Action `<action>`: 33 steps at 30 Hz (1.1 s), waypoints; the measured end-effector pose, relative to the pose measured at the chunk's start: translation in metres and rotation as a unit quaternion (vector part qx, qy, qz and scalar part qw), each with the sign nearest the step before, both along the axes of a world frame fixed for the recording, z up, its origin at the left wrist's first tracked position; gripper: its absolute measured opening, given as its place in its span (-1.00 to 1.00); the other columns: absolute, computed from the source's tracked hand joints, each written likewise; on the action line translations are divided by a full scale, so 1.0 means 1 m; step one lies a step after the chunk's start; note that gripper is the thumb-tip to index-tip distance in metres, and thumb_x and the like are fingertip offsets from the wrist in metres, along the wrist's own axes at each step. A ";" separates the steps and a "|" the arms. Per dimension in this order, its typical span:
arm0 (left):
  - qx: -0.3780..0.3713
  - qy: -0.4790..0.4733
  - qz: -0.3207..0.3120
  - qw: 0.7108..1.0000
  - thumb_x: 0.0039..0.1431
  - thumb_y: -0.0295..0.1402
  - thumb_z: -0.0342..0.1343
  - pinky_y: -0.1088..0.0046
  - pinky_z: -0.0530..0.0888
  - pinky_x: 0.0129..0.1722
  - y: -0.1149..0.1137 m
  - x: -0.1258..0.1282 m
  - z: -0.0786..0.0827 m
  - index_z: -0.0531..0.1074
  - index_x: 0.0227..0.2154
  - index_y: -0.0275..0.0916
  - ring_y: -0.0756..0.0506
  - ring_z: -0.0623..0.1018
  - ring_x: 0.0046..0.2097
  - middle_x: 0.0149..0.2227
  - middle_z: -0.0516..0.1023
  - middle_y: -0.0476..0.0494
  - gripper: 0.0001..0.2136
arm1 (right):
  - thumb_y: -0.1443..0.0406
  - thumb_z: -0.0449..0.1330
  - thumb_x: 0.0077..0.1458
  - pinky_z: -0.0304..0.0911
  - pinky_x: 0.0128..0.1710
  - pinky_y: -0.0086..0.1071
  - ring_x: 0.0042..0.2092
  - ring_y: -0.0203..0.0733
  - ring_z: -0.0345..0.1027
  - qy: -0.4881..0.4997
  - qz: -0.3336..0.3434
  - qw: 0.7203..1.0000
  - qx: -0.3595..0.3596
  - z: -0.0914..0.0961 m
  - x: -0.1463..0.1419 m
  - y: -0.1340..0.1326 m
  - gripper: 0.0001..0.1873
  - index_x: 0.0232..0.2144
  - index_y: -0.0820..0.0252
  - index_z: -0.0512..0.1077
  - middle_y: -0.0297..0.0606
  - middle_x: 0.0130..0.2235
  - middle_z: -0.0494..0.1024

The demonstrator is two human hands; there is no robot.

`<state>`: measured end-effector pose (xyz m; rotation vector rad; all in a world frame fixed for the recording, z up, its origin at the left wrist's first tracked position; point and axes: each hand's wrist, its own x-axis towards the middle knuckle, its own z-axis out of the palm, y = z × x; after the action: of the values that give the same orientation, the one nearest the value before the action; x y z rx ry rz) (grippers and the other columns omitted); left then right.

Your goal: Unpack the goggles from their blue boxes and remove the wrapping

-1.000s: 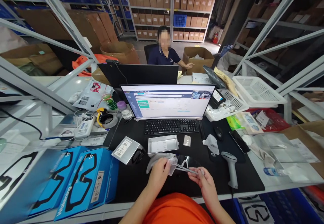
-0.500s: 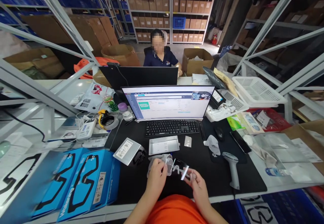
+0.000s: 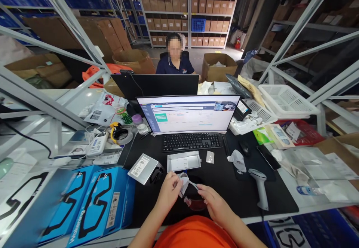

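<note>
Well: left hand pinched grey cloth against glasses; right hand gripped frame from other side. Both hands closed, close together, low over black mat at desk's near edge. Glasses dark, lens reddish (fine detail blurred). At 12 o'clock from hands: open silver tray, keyboard beyond. At 10 o'clock: silver box. At 9 o'clock: blue cartons. At 3 o'clock: handheld scanner rested on mat.

A warehouse packing station: metal shelving stacked with cardboard boxes, a monitor, barcode scanner and product boxes on the table.
</note>
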<state>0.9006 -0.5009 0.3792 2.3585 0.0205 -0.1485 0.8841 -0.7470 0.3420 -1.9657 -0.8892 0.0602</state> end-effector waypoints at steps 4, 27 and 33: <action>0.070 0.046 -0.091 0.992 0.07 -0.24 0.18 0.37 0.42 -0.19 0.000 0.029 0.008 0.44 -0.34 -0.19 -0.14 0.52 -0.22 -0.26 0.51 -0.11 -0.84 | 0.57 -0.07 0.15 0.34 0.17 -0.12 0.24 -0.09 0.29 -0.027 0.015 0.999 -0.010 0.001 0.003 0.007 -0.42 0.17 0.19 0.32 0.04 0.21 0.41; -0.068 0.016 0.065 0.995 0.18 -0.25 -0.08 0.29 0.49 -0.14 0.022 0.040 -0.012 0.58 -0.27 -0.25 -0.15 0.57 -0.23 -0.31 0.62 -0.21 -0.67 | -0.08 0.10 0.23 0.43 0.02 0.00 -0.07 0.09 0.54 0.345 -0.186 0.905 0.164 -0.020 0.020 0.034 -0.52 -0.20 0.19 0.55 -0.01 -0.13 0.61; -0.072 0.052 0.153 0.984 0.00 -0.16 0.05 0.39 0.41 -0.44 0.009 -0.019 -0.042 0.51 -0.53 -0.24 -0.13 0.52 -0.49 -0.56 0.54 -0.13 -0.74 | -0.26 0.28 -0.07 0.39 0.06 0.06 -0.03 0.19 0.54 0.432 -0.211 0.845 0.232 -0.030 0.014 0.038 -0.29 -0.19 0.23 0.57 0.03 -0.13 0.62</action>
<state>0.8817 -0.4919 0.3376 2.1701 0.4075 -0.1174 0.8984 -0.7091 0.3121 -1.3898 0.1331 0.4018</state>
